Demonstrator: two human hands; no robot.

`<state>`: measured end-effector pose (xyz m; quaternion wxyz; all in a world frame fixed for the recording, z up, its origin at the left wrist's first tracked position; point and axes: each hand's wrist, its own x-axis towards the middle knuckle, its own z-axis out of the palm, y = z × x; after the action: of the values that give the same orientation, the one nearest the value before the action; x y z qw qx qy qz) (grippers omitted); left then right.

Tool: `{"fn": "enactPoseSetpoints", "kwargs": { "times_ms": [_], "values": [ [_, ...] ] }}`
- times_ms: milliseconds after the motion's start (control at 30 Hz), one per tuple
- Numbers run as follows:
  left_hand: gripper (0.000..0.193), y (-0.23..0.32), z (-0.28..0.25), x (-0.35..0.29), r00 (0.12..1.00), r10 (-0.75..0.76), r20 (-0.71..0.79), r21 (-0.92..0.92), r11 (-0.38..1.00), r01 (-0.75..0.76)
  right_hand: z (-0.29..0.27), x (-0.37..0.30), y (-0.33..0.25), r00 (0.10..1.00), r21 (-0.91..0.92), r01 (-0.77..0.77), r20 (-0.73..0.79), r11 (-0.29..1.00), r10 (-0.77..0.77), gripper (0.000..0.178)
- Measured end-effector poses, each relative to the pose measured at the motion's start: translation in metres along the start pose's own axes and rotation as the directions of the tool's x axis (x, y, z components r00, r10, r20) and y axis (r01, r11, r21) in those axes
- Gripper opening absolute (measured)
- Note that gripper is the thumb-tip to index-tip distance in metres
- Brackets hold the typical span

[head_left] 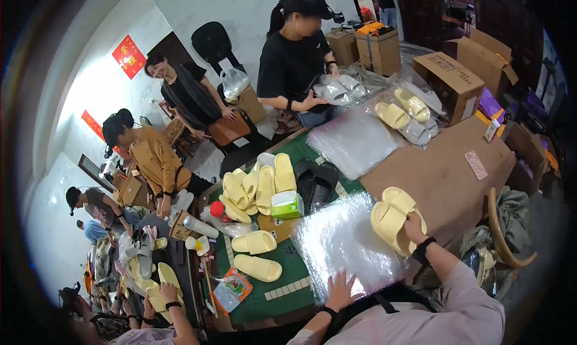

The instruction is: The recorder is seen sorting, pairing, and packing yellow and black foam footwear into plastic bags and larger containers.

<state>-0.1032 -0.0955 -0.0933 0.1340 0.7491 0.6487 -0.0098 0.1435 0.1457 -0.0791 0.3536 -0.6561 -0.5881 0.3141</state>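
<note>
My right hand (415,229) grips a pair of pale yellow slide slippers (389,219) at the right side, held over the table. With fingers spread, my left hand (342,290) rests on the near edge of a stack of shiny transparent plastic bags (336,243). Left of the stack, two loose yellow slippers (258,268) lie on the green mat (270,306). Beyond them is a pile of yellow slippers (264,186), with a pair of black slippers (315,183) beside it. A green and white tissue pack (287,205) sits against the pile.
Across the table a co-worker (300,56) handles bagged grey slippers (342,89). Near them lie another bag stack (354,137) and bagged yellow slippers (402,110). A pink phone (476,165) is on the brown board (433,164). Cardboard boxes (451,83) stand behind; more people work at left.
</note>
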Motion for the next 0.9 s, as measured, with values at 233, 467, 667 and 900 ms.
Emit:
{"fn": "enactPoseSetpoints", "kwargs": {
  "times_ms": [233, 467, 667, 900],
  "values": [
    [0.06, -0.002, 0.006, 0.01, 0.996, 0.092, 0.014, 0.131, 0.987, -0.093, -0.022, -0.052, -0.04, 0.868, 0.334, 0.06, 0.447, 0.941, -0.214, 0.02],
    [0.037, -0.009, 0.013, 0.011, 0.965, -0.051, -0.257, 0.002, 0.999, 0.053, -0.046, -0.08, -0.064, 0.641, 0.372, -0.198, 0.749, 0.907, -0.167, 0.023],
    [0.022, -0.018, 0.01, 0.035, 0.903, -0.087, -0.42, -0.314, 0.948, -0.055, -0.049, -0.109, -0.072, 0.17, 0.335, -0.449, 0.942, 0.829, -0.288, 0.026],
    [0.036, -0.038, 0.015, 0.05, 0.962, -0.224, -0.154, -0.78, 0.626, 0.021, -0.031, -0.113, -0.026, 0.385, 0.26, 0.015, 0.89, 0.965, -0.246, 0.017]
  ]
}}
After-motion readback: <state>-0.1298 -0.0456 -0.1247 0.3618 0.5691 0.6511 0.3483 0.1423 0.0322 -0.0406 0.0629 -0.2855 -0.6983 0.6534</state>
